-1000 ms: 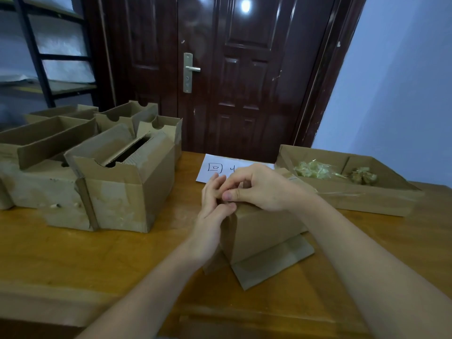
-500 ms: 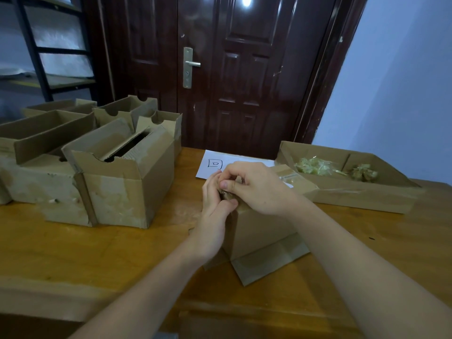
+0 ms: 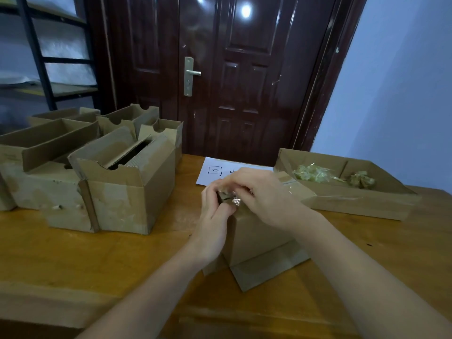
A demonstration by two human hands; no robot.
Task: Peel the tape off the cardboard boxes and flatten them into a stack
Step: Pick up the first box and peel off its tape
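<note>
Gripping box (image 3: 256,236) top (tape (image 3: 232,199) between hands (image 3: 241,204))

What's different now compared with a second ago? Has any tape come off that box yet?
A crumpled bit of clear tape now shows, lifted from the top edge of the small cardboard box, pinched by the right hand. The left hand still steadies that corner. The box, the paper sheet and the other boxes stayed put.

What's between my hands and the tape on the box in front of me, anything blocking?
Nothing visible. The right hand already pinches a crinkled bit of tape at the top edge of the box, and the left hand holds that same corner. The other boxes stand apart, off to the left.
</note>
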